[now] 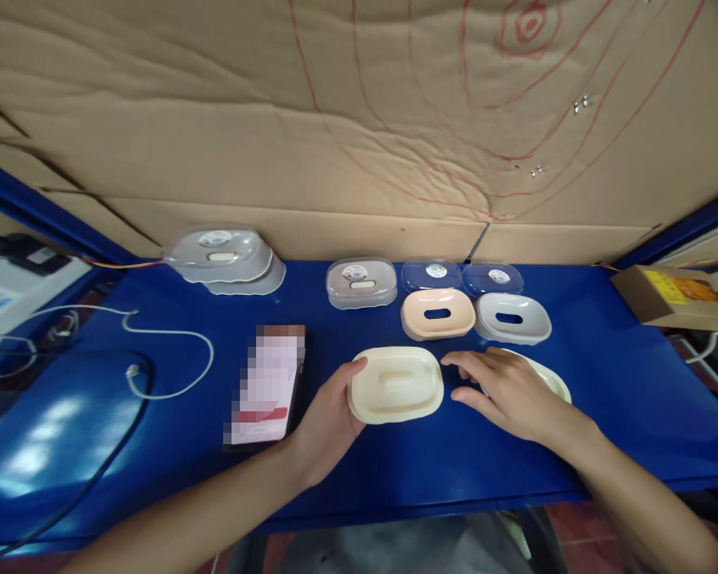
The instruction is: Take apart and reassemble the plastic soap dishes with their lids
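A cream oval soap dish (396, 384) lies on the blue table (610, 383). My left hand (328, 421) grips its left edge, thumb on the rim and fingers underneath. My right hand (506, 391) rests with fingers spread over a second cream oval piece (551, 378), its fingertips close to the first dish's right edge without clearly touching it. Behind them sit a peach soap dish (437, 313) and a grey soap dish (512, 318), each with a slot in its middle.
Clear lids (431, 274) (492, 278) and a lidded box (360, 283) line the back, with stacked clear lids (224, 257) to the left. A phone (266, 385) lies left of my hand, white cables (155, 359) further left, a cardboard box (676, 296) at right.
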Action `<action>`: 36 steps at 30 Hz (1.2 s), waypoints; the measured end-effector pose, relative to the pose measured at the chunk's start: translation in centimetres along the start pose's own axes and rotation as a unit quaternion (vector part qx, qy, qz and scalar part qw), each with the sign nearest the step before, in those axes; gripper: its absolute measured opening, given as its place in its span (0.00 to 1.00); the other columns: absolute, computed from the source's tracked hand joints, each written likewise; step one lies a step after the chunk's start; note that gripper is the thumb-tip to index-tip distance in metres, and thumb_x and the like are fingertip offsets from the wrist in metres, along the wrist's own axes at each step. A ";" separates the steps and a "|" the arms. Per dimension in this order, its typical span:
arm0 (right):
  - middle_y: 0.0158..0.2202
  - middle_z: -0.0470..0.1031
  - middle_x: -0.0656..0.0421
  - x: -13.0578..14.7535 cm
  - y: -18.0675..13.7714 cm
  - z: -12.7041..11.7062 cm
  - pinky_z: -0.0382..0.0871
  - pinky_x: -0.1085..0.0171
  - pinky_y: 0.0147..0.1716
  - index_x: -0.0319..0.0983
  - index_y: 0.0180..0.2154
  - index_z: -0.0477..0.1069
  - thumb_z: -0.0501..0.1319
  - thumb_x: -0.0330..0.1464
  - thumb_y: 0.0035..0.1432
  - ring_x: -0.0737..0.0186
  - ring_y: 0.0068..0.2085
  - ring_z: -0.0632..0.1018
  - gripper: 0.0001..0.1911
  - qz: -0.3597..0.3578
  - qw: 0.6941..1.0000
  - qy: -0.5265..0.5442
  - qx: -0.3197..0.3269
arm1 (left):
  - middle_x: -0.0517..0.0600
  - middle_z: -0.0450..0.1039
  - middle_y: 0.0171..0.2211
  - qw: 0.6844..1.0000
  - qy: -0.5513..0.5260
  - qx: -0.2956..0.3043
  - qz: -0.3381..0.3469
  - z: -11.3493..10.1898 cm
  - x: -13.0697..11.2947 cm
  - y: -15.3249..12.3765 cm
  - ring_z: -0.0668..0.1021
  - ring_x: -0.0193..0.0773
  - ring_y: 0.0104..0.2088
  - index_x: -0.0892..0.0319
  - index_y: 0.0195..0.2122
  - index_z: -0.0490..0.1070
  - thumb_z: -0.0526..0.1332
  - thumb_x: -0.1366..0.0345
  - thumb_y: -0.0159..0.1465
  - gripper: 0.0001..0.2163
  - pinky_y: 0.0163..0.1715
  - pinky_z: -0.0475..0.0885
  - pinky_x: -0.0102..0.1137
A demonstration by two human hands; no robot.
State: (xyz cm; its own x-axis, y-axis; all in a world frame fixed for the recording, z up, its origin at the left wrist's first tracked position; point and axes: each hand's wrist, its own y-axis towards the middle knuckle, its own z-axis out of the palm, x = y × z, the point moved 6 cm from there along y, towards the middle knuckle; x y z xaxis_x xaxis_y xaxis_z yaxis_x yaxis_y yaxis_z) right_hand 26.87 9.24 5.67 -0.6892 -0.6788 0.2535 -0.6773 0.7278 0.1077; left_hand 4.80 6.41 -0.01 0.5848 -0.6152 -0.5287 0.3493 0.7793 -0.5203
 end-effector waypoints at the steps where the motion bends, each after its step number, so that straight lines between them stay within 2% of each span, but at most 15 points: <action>1: 0.40 0.83 0.54 -0.2 0.0 0.2 0.73 0.58 0.36 0.41 0.55 0.70 0.53 0.45 0.76 0.53 0.37 0.83 0.18 0.006 1.000 -0.024 0.009 | 0.53 0.83 0.54 1.000 0.005 0.001 0.000 0.0 0.0 0.0 0.79 0.52 0.59 0.61 0.57 0.79 0.60 0.57 0.73 0.18 0.61 0.72 0.40; 4: 0.38 0.83 0.55 -0.9 0.1 0.8 0.70 0.58 0.35 0.41 0.51 0.72 0.51 0.46 0.77 0.52 0.35 0.83 0.19 0.028 0.997 -0.064 0.034 | 0.54 0.82 0.54 1.000 0.018 0.003 -0.004 0.1 0.2 0.2 0.79 0.52 0.60 0.62 0.57 0.78 0.60 0.57 0.73 0.18 0.62 0.71 0.40; 7: 0.32 0.81 0.57 -1.7 0.1 0.7 0.69 0.59 0.32 0.41 0.46 0.73 0.51 0.47 0.77 0.52 0.33 0.83 0.19 0.056 0.995 -0.067 0.049 | 0.54 0.82 0.54 1.000 0.024 0.005 -0.006 0.1 0.2 0.2 0.79 0.52 0.60 0.61 0.58 0.78 0.60 0.56 0.73 0.19 0.62 0.71 0.41; 10: 0.31 0.81 0.57 -1.7 0.2 0.4 0.71 0.59 0.33 0.41 0.43 0.74 0.52 0.44 0.77 0.53 0.33 0.84 0.18 0.053 0.996 -0.059 0.029 | 0.54 0.82 0.54 1.000 0.024 -0.003 -0.008 0.0 0.2 0.1 0.79 0.52 0.59 0.61 0.58 0.78 0.60 0.56 0.73 0.19 0.62 0.71 0.40; 12: 0.40 0.84 0.55 -1.0 0.4 0.2 0.74 0.56 0.41 0.41 0.47 0.74 0.52 0.39 0.78 0.52 0.41 0.84 0.14 0.024 0.998 -0.053 -0.009 | 0.54 0.82 0.54 1.000 0.026 -0.007 -0.009 0.0 0.2 0.1 0.79 0.52 0.59 0.61 0.58 0.78 0.60 0.56 0.73 0.19 0.62 0.71 0.40; 14: 0.53 0.82 0.50 -0.4 0.7 0.1 0.73 0.51 0.54 0.40 0.56 0.72 0.53 0.35 0.77 0.50 0.54 0.82 0.14 -0.005 0.997 -0.059 -0.055 | 0.54 0.82 0.55 0.999 0.030 -0.009 -0.009 -0.1 0.2 0.1 0.79 0.52 0.60 0.61 0.58 0.78 0.60 0.56 0.73 0.19 0.61 0.72 0.40; 16: 0.65 0.73 0.48 -0.2 1.0 0.4 0.66 0.46 0.64 0.39 0.66 0.64 0.54 0.33 0.76 0.47 0.66 0.73 0.21 -0.014 0.994 -0.075 -0.080 | 0.53 0.82 0.55 0.999 0.035 -0.009 -0.009 -0.1 0.2 0.1 0.79 0.51 0.60 0.60 0.58 0.78 0.60 0.55 0.73 0.19 0.61 0.72 0.40; 19: 0.72 0.63 0.48 -0.9 1.4 1.4 0.58 0.41 0.69 0.40 0.74 0.51 0.53 0.30 0.75 0.47 0.72 0.64 0.29 -0.003 0.993 -0.093 -0.075 | 0.53 0.82 0.55 0.999 0.038 -0.005 -0.010 -0.1 0.2 0.2 0.78 0.51 0.60 0.60 0.58 0.78 0.59 0.55 0.74 0.19 0.60 0.72 0.39; 22: 0.70 0.67 0.48 -2.1 1.6 2.2 0.59 0.38 0.68 0.41 0.74 0.49 0.53 0.29 0.75 0.46 0.71 0.67 0.31 0.009 0.993 -0.096 -0.063 | 0.53 0.82 0.55 0.999 0.036 -0.010 -0.015 -0.1 0.3 0.3 0.79 0.50 0.59 0.60 0.57 0.78 0.59 0.55 0.74 0.19 0.59 0.73 0.38; 25: 0.62 0.76 0.47 -2.8 1.7 2.4 0.66 0.39 0.63 0.41 0.70 0.60 0.55 0.29 0.74 0.44 0.63 0.75 0.26 0.013 0.993 -0.101 -0.068 | 0.53 0.83 0.53 0.999 0.029 -0.017 -0.018 0.0 0.3 0.3 0.81 0.49 0.57 0.61 0.55 0.79 0.58 0.56 0.75 0.18 0.57 0.75 0.37; 28: 0.54 0.80 0.49 -2.3 1.5 1.6 0.74 0.45 0.56 0.41 0.65 0.68 0.57 0.30 0.74 0.45 0.56 0.79 0.21 0.005 0.992 -0.072 -0.106 | 0.53 0.84 0.51 0.999 0.020 -0.015 -0.026 0.2 0.5 0.3 0.81 0.48 0.56 0.61 0.54 0.80 0.57 0.57 0.76 0.17 0.55 0.76 0.36; 32: 0.58 0.78 0.49 0.1 0.9 0.1 0.74 0.51 0.57 0.41 0.66 0.67 0.59 0.31 0.74 0.50 0.59 0.78 0.22 -0.024 0.985 0.027 -0.166 | 0.52 0.84 0.50 1.000 0.010 -0.002 -0.028 0.2 0.6 0.4 0.82 0.46 0.54 0.60 0.53 0.80 0.58 0.55 0.76 0.17 0.49 0.77 0.33; 36: 0.53 0.82 0.51 4.4 0.6 0.5 0.75 0.55 0.54 0.38 0.64 0.68 0.60 0.30 0.73 0.54 0.55 0.80 0.20 -0.151 0.979 0.071 -0.113 | 0.53 0.83 0.53 0.999 -0.001 0.038 -0.030 0.4 0.8 0.3 0.82 0.47 0.55 0.59 0.55 0.79 0.57 0.51 0.75 0.20 0.50 0.77 0.34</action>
State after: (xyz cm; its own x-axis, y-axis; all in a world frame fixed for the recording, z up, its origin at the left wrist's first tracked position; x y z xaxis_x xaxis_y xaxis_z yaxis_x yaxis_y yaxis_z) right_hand 23.32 6.61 6.40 -0.4116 -0.8581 0.3070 -0.7599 0.5091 0.4042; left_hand 5.69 6.25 -0.29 0.5619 -0.6611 -0.4972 0.4385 0.7477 -0.4986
